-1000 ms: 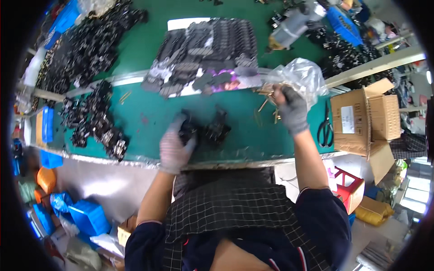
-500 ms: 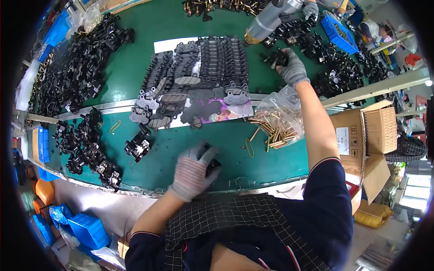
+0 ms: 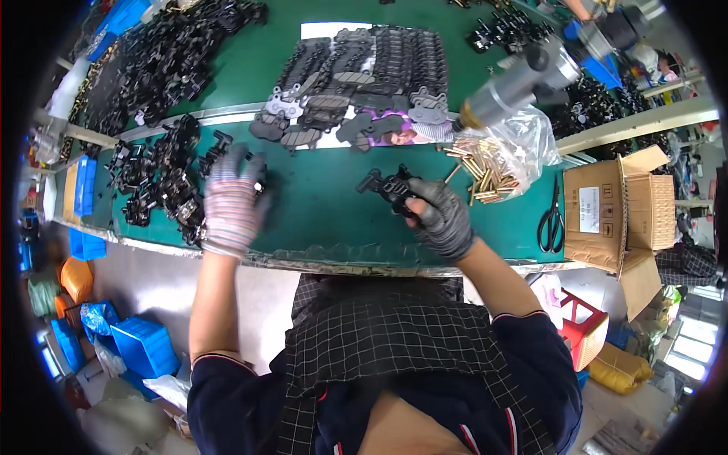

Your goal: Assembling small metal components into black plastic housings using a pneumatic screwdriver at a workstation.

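Note:
My right hand (image 3: 440, 220), in a dark grey glove, is closed on a black brake caliper (image 3: 390, 186) above the near middle of the green table. The caliper's arm points left. My left hand (image 3: 231, 201), in a striped light glove, reaches over another black caliper (image 3: 215, 148) at the near left. Its fingers look stretched out and slightly apart, somewhat blurred, and the hand hides most of that caliper. Beside it lies a heap of black calipers (image 3: 163, 174). Rows of brake pads (image 3: 409, 64) lie on a printed sheet beyond my hands.
A grey power tool (image 3: 504, 95) hangs over the right side, near a clear bag of brass-coloured pins (image 3: 485, 167). Black scissors (image 3: 551, 220) and an open cardboard box (image 3: 595, 208) are farther right. A large heap of black parts (image 3: 163, 68) fills the far left.
My right hand has come back from the far right with the black caliper. My left hand has moved left over the loose caliper. The power tool has swung nearer, and the view has shifted.

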The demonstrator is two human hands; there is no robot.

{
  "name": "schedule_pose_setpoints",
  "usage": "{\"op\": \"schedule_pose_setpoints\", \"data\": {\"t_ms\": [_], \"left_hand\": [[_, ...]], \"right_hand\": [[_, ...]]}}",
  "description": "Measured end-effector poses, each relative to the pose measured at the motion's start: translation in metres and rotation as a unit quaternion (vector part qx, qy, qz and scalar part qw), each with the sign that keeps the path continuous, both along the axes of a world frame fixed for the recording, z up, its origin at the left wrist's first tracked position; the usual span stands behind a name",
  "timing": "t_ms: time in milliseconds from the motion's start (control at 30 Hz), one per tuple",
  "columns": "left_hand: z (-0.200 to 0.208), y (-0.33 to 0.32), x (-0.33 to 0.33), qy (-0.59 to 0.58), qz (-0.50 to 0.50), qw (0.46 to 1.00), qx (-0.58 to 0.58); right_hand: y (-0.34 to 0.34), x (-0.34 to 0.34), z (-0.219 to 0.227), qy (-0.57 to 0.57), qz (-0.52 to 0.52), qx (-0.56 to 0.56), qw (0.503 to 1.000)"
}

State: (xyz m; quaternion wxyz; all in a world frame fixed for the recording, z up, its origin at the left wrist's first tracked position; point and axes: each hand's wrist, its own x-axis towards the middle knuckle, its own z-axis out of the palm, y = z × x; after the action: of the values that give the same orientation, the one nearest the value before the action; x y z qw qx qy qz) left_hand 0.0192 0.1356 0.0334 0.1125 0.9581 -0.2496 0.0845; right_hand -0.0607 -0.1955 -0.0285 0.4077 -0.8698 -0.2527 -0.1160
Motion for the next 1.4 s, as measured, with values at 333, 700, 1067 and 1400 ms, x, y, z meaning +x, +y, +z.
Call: {"op": "schedule_pose_setpoints", "data": {"t_ms": [333, 700, 1067, 1400], "left_hand": [[-0.049, -0.093, -0.042, 0.241, 0.013, 0.914, -0.327], [-0.026, -0.115, 0.024, 0.336, -0.273, 0.880, -0.196], [-0.014, -0.126, 0.012, 0.017, -0.204, 0.974, -0.100], [-0.053, -0.118, -0.083, 0.108, -0.178, 0.961, -0.183]], "right_hand": [[0.030, 0.005, 0.001, -0.077, -0.029, -0.107, 0.991], [-0.067, 0.150, -0.026, -0.085, -0.225, -0.319, 0.917], [-0.072, 0.128, -0.002, -0.079, -0.155, -0.376, 0.910], [-0.040, 0.006, -0.004, 0.100, -0.119, -0.347, 0.925]]}}
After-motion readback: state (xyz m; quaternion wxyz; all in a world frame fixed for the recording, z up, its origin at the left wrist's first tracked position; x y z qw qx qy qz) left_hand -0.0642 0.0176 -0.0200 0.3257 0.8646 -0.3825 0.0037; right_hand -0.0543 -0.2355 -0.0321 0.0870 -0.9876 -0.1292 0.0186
